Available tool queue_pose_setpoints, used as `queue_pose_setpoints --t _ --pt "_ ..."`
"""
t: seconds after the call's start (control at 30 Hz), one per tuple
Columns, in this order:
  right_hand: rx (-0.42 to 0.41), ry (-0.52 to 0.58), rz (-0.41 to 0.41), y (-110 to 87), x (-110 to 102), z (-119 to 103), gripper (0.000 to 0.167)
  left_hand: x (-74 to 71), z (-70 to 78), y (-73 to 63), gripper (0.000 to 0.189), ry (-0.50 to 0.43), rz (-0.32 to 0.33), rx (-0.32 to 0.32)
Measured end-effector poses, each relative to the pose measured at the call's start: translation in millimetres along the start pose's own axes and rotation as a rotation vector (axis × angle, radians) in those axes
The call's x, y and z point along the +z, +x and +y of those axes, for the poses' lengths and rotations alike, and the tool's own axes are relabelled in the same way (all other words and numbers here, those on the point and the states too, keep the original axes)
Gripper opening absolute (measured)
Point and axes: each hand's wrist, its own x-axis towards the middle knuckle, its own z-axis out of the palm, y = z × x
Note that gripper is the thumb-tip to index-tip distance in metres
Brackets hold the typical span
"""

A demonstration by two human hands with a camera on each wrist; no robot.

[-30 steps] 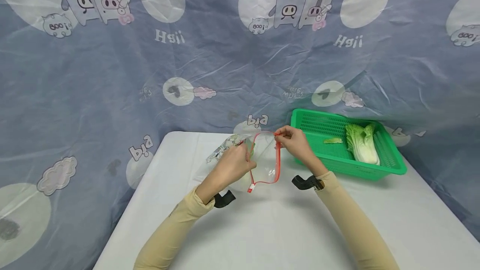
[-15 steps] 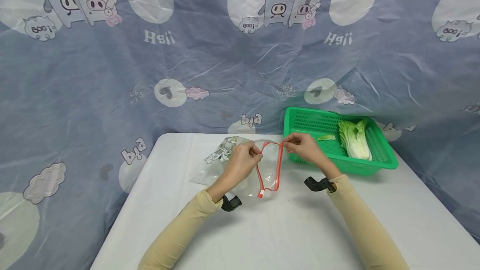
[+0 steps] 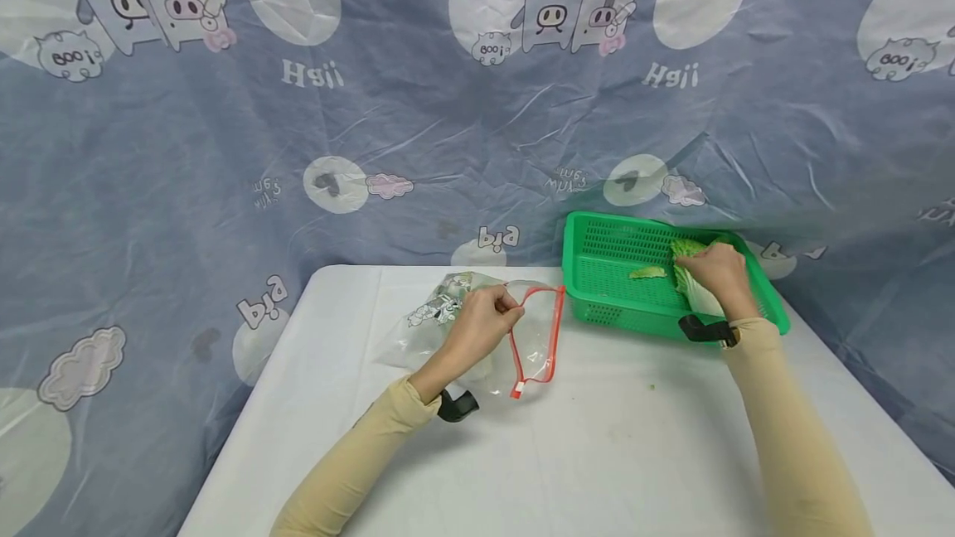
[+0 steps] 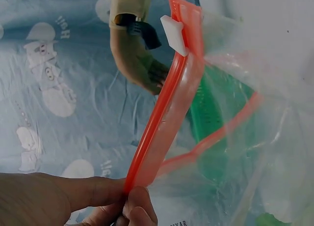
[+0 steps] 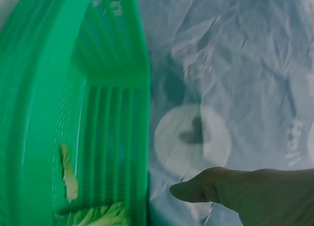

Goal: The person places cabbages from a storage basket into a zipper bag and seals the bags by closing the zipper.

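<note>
My left hand (image 3: 485, 321) pinches the red-edged mouth of a clear zip bag (image 3: 436, 313) between thumb and fingers. In the left wrist view the red zip strip (image 4: 159, 123) runs up to a white slider (image 4: 174, 35), and the bag's mouth gapes. Something pale green shows inside the bag. Over the right end of the green basket (image 3: 622, 317), my right hand (image 3: 722, 272) reaches down above a napa cabbage (image 3: 703, 298), overlapping it. Its thumb (image 5: 196, 186) is stretched out in the right wrist view, apart from the leaves below.
A small leaf scrap (image 3: 647, 273) lies on the basket's floor. The basket stands at the back right of the white table (image 3: 582, 454), close to the grey-blue patterned curtain (image 3: 418, 98). A tiny green crumb (image 3: 652, 387) lies on the tabletop.
My right hand has let go of the bag's mouth and moved right, over the cabbage. My left hand has shifted its hold to the bag's red edge and still keeps it.
</note>
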Motion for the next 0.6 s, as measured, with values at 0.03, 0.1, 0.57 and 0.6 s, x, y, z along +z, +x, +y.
queue_pose_setpoints --t 0.03,0.1,0.57,0.6 --pt "0.019 -0.014 -0.014 4.5 -2 6 0.051 -0.2 -0.4 -0.1 0.01 0.002 -0.001 0.0" --pt "0.057 -0.032 -0.04 12.6 -3 18 0.05 -0.3 -1.2 -0.3 0.011 0.011 -0.006 0.002" --pt "0.261 -0.154 -0.344 42.4 -7 62 0.081 -0.6 -2.7 -1.3 0.011 -0.003 -0.034 0.001" --pt "0.264 -0.157 -0.358 43.7 -7 63 0.083 -0.9 -2.4 -1.2 0.011 -0.006 -0.036 0.002"
